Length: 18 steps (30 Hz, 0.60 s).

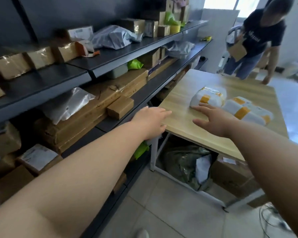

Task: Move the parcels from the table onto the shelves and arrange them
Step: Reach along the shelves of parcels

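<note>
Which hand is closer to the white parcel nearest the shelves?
Right hand: fingertips at the white orange-taped plastic parcel; left hand farther off, at the wooden table's corner.

Pale tiled floor (pixel 162 212), dark wall (pixel 67 11), bright window (pixel 220 1).

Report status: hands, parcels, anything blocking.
Left hand open over table corner, empty. Right hand open, fingers at nearer parcel; second parcel beside it, both on table. Nothing between hand and parcel.

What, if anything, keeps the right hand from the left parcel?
Probably nothing, so yes: the right hand, open, hangs over bare table with its fingertips at the left parcel's near edge.
</note>
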Available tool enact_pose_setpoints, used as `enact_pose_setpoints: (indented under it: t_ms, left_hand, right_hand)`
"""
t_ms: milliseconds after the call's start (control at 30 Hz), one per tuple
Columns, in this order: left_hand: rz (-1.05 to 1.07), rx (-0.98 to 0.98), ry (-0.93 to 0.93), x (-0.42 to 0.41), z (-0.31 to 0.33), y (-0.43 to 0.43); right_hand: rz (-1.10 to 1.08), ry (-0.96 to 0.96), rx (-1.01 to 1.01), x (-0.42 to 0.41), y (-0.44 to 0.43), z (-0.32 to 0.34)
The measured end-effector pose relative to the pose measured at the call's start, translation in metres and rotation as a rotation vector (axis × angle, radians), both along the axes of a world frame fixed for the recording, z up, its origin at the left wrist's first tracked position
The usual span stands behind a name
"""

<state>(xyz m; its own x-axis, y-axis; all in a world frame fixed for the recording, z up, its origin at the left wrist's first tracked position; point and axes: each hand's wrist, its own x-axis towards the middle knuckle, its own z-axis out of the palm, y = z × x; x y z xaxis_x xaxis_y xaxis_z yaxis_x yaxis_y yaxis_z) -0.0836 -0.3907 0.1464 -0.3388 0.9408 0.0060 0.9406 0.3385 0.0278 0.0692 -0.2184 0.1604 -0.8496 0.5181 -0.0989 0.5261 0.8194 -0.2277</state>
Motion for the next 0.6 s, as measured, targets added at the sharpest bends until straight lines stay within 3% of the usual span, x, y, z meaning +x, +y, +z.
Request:
enact_pose_setpoints:
  t_ms: [167, 367, 600]
  left_hand:
    - [-0.201, -0.074, 0.042, -0.037, 0.001, 0.079]
    - [-0.422, -0.015, 0.060, -0.041, -0.022, 0.142]
    - [-0.309, 0.055, -0.145, -0.045, -0.073, 0.203]
  right_hand:
    - [-0.146, 0.017, -0.015, -0.004, 0.046, -0.007]
    - [-0.163, 0.121, -0.016, 0.020, 0.077, -0.033]
    - [-0.496, 0.321, -0.240, 0.055, 0.133, -0.104]
